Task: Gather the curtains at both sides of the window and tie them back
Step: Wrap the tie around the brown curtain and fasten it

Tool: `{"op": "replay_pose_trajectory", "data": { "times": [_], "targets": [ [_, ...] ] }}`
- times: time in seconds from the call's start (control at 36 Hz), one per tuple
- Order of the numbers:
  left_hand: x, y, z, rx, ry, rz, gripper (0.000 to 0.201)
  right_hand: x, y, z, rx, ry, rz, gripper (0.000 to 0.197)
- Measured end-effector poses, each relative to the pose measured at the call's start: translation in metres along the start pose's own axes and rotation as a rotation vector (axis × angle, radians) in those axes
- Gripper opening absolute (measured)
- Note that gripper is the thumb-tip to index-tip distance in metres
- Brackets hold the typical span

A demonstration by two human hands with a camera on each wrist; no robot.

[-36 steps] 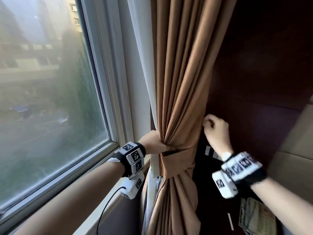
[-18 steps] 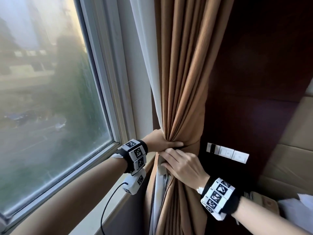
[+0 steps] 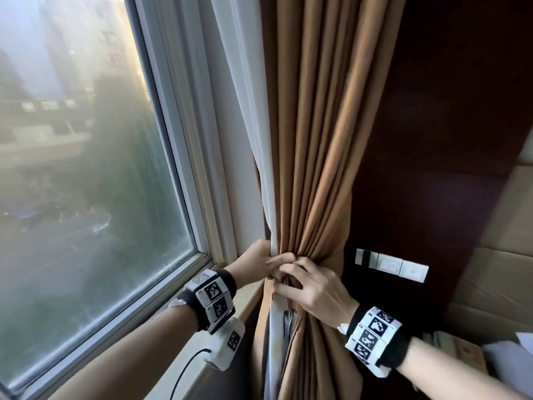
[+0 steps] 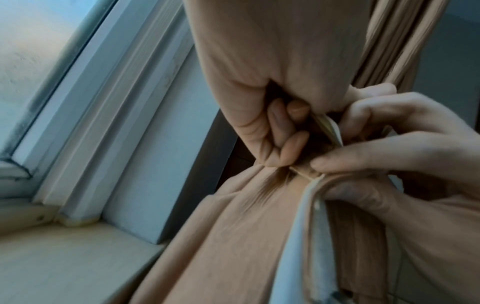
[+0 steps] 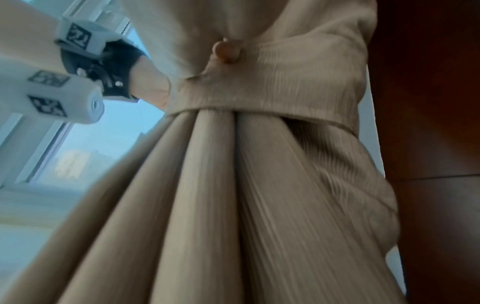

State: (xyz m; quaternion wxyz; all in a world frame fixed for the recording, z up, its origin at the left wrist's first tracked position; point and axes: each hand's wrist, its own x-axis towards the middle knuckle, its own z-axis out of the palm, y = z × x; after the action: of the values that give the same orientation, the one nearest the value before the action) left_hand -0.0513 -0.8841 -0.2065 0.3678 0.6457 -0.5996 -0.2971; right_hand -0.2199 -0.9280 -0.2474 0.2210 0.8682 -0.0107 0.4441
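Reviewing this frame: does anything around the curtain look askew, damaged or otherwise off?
Nothing looks damaged. The brown curtain is bunched at the waist, the left hand grips the gather and the right hand works at it. The white lining shows along the window-side edge, which seems normal.

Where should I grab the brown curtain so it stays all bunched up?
Grab the brown curtain at its narrow waist, where the folds pinch together by both hands. Come from the window side, like the left hand, and wrap your grip around it; higher up the folds spread wide.

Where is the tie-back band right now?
In the right wrist view, the tie-back band wraps the gathered brown curtain, right of the window, under both hands.
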Motion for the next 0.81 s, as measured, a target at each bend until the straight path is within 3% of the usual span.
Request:
{"op": "replay_pose_trajectory", "data": {
  "times": [0.14, 0.42, 0.5, 0.69, 0.81],
  "targets": [
    [-0.005, 0.005, -0.015, 0.101, -0.011, 0.003, 0.049, 0.007, 0.007, 0.010, 0.025, -0.028, -0.038, 0.022],
    [-0.017, 0.020, -0.043, 0.205, -0.150, -0.018, 0.020, 0.021, 0.020, 0.020, 0.039, -0.169, -0.159, 0.022],
    [-0.017, 0.017, -0.052, 0.198, -0.162, -0.026, 0.037, 0.019, 0.022, 0.020, 0.055, -0.142, -0.166, 0.023],
    [-0.020, 0.011, -0.049, 0.263, 0.021, 0.058, 0.044, 0.014, 0.023, 0.019, 0.132, -0.083, -0.136, 0.031],
    [-0.022, 0.015, -0.048, 0.432, 0.089, 0.132, 0.051, 0.008, 0.025, 0.022, 0.149, -0.077, -0.058, 0.021]
  ]
}}
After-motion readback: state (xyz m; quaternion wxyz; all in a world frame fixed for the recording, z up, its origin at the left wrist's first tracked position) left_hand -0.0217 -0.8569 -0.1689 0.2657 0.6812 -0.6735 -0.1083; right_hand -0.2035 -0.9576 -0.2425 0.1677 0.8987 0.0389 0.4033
